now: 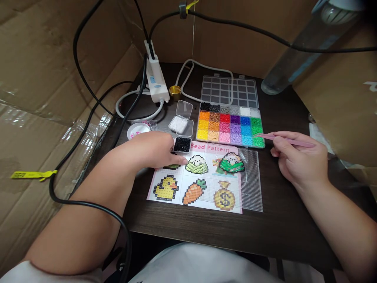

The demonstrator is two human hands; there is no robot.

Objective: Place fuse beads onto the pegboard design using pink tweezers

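Note:
My right hand (300, 159) is closed around pink tweezers (290, 140). Their tips reach over the green beads at the right edge of a multicoloured bead box (231, 125). My left hand (157, 149) grips the left side of a small clear box of black beads (182, 145), thumb stretched along its near side; the other fingertips are hidden. Under that hand lies a printed bead pattern sheet (196, 175) showing a duck, a carrot and a money bag. A clear pegboard (251, 184) overlaps the sheet's right side, bearing a green, white and black bead figure (232, 163).
Behind my left hand are a white dish (138, 130) with pink beads and a small open box of white beads (178, 124). A gold cup (175, 92), a power strip (157, 80) and a clear cylinder (290, 55) stand farther back. A black cable (88, 203) crosses my left arm.

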